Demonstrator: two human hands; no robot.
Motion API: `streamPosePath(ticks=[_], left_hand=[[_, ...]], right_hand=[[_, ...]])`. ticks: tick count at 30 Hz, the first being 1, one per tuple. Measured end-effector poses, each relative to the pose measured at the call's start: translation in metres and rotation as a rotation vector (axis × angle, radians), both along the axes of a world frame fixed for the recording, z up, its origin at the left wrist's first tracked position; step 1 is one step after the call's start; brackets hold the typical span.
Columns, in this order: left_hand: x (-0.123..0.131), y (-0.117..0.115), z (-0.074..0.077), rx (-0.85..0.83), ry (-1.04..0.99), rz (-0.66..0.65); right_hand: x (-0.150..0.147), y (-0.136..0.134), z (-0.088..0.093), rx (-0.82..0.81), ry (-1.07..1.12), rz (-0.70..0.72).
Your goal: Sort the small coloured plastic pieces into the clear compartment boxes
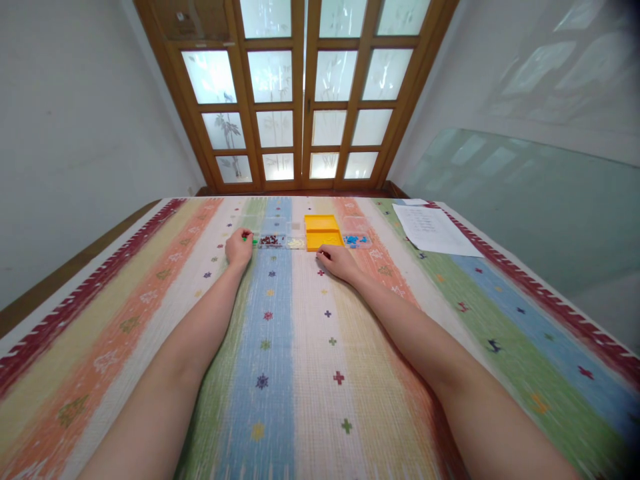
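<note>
At the left end of a row of small clear boxes, my left hand [239,247] is closed, its fingers curled over small green pieces [255,241]. Whether one is pinched between the fingertips is too small to tell. My right hand [339,261] rests by the front edge of an open yellow case [321,222], thumb and fingers drawn together; what they hold, if anything, is hidden. Between the hands lie a clear box of dark red pieces [271,241] and one of pale pieces [295,244]. Blue pieces [355,241] fill a clear box right of the yellow case.
A striped tablecloth [280,413] covers the table. Sheets of printed paper [434,230] lie at the far right. Beyond the table stand wooden glazed doors [303,120], with a glass panel [525,207] leaning at the right wall.
</note>
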State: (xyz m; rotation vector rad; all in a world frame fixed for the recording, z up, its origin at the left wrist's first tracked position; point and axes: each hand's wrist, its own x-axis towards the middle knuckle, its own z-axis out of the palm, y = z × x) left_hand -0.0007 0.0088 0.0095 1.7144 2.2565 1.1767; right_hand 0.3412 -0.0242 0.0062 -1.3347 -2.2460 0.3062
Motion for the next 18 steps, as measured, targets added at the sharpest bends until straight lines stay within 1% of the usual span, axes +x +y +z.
streamPosePath(ticks=[6, 9, 11, 13, 16, 18], left_hand=[[0.002, -0.002, 0.002, -0.024, -0.004, 0.019], [0.004, -0.003, 0.002, -0.007, 0.040, -0.026], [0.008, -0.005, 0.004, 0.036, 0.093, -0.079], [0.014, -0.008, 0.008, 0.085, 0.154, -0.131], [0.031, -0.013, 0.017, 0.137, 0.231, -0.202], [0.045, -0.014, 0.022, 0.143, 0.270, -0.275]], right_hand=[[-0.001, -0.001, -0.001, -0.006, -0.006, -0.005], [0.001, 0.000, -0.001, 0.018, 0.011, 0.003], [0.006, 0.003, 0.002, 0.065, 0.040, -0.028], [0.015, 0.010, 0.010, 0.137, 0.087, -0.114], [0.035, 0.025, 0.024, 0.267, 0.148, -0.318], [0.050, 0.036, 0.031, 0.318, 0.139, -0.445]])
